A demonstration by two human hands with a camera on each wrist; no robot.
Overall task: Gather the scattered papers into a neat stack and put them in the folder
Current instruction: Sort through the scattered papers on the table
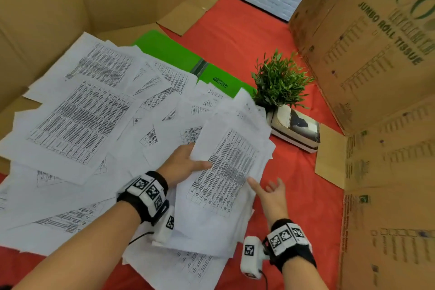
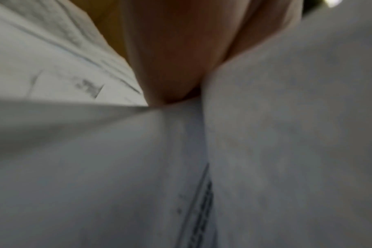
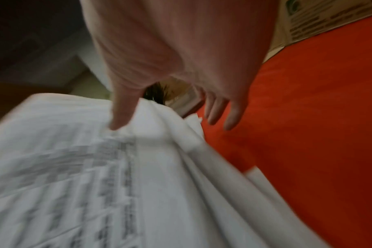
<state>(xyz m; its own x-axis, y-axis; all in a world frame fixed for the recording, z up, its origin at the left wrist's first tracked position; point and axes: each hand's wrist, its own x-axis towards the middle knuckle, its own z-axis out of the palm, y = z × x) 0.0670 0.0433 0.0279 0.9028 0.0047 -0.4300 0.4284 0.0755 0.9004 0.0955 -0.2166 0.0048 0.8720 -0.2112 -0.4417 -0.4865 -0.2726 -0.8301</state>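
Left hand (image 1: pixel 186 162) grips a light, floppy, slippery sheaf of papers (image 1: pixel 226 172) at its edge; right hand (image 1: pixel 270 193) open, fingers spread, thumb touching; support underneath advised.

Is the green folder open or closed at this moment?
Open. The green folder lies spread flat on the red cloth, its grey spine visible between two panels; scattered papers cover its near edge.

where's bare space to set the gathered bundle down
Bare red cloth lies between the held bundle and the printed cardboard box, nearer than the books. More lies beyond the potted plant. Left of the left hand, loose sheets crowd everything and half-cover the green folder.
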